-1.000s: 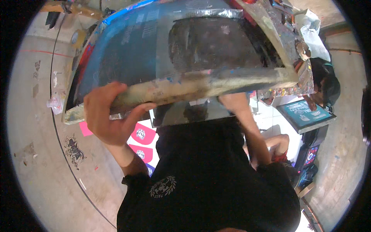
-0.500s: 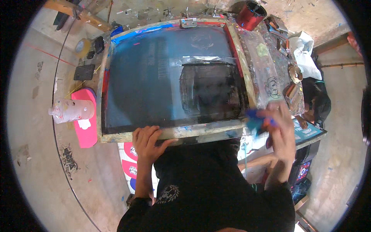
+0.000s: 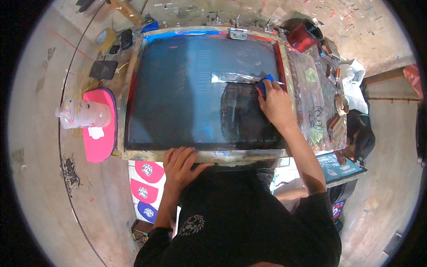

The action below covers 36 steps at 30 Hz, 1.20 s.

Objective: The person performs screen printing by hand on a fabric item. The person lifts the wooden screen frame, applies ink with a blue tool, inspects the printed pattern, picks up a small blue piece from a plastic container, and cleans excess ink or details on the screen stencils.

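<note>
Lying flat on the bench, the printing screen had its long axis running left to right across my view, its hinged far edge away from me and its near wooden rail against my body. I held the right hand well inside the frame, right of centre, fingers closed around a small blue pad pressed on the mesh beside a silvery tape strip. This hand was the nearer one to the dark patch in the mesh. I kept the left hand on the near rail, fingers spread and flat, holding nothing. Open mesh extended widely to the left of the pad; to the right, the frame rail stood close. Outside the frame, a pink board carrying a tipped plastic bottle lay just beside the left rail, and a red can stood at the far right corner.
</note>
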Tool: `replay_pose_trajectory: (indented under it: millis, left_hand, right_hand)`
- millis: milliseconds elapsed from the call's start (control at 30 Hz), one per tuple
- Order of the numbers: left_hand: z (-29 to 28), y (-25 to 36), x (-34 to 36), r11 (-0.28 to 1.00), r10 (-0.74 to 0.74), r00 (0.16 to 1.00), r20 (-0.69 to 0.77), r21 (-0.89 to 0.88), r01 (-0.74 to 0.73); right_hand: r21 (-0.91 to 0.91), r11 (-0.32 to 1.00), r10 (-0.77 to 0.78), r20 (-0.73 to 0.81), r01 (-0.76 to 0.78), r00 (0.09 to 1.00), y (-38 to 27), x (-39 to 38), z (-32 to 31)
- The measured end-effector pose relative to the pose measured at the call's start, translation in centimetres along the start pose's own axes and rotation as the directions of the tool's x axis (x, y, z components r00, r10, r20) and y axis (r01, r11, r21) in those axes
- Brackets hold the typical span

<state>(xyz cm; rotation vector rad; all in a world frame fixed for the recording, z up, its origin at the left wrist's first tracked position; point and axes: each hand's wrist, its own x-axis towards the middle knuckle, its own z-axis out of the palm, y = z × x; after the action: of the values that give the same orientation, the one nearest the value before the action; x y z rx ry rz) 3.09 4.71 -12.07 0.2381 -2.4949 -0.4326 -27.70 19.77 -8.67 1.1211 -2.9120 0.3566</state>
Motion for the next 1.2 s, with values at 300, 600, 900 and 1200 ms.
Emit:
replay_pose_trajectory:
  millis: [300,600,900,1200]
  left_hand:
    - [0.5,-0.1,-0.2,0.999,-0.026,0.999,0.022,-0.034,0.026]
    - [1.1,-0.3,-1.0,0.999,-0.028,1.000,0.003,-0.044,0.028]
    - [1.3,-0.2,-0.8,0.998,-0.048,0.997,0.059,-0.047,0.051]
    - [1.1,-0.1,-0.6,0.998,-0.046,0.997,0.057,-0.040,0.048]
  right_hand:
    - [0.222,0.916,-0.365,0.122,0.333,0.923,-3.0,5.6,0.4]
    - [-0.095,0.850,-0.442,0.406,0.519,0.800,-0.7,5.4,-0.1]
    - [0.108,0.796,-0.605,0.166,0.595,0.779,-3.2,6.0,0.4]
    - [-0.178,0.892,-0.362,0.268,0.415,0.893,2.6,0.1,-2.1]
